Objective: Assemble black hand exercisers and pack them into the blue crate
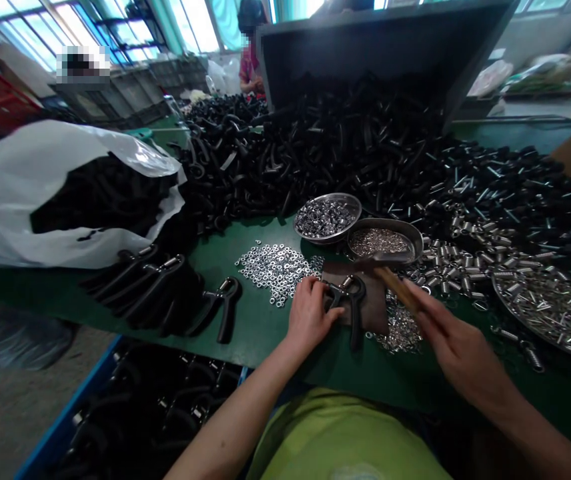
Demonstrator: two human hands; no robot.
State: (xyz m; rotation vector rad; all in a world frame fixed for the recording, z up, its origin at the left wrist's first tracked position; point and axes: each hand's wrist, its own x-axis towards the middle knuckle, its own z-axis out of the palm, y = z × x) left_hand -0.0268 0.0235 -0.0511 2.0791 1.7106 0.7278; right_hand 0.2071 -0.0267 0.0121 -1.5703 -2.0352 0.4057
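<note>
My left hand (310, 313) is closed on a black hand gripper (348, 301) that lies on a small brown block (370, 307) on the green table (245, 320). My right hand (453, 340) is wrapped round the wooden handle of a hammer (390, 270), whose dark head is raised just above the gripper's top. A scatter of small silver washers (278, 267) lies just left of my left hand.
Two metal bowls of small silver parts (326, 217) (383, 240) stand behind the block. A tray of springs (550, 307) sits at right. Finished grippers (165, 287) lie at left beside a white bag (40, 193). A large heap of black handles (345, 147) fills the back. A person (250, 63) works beyond.
</note>
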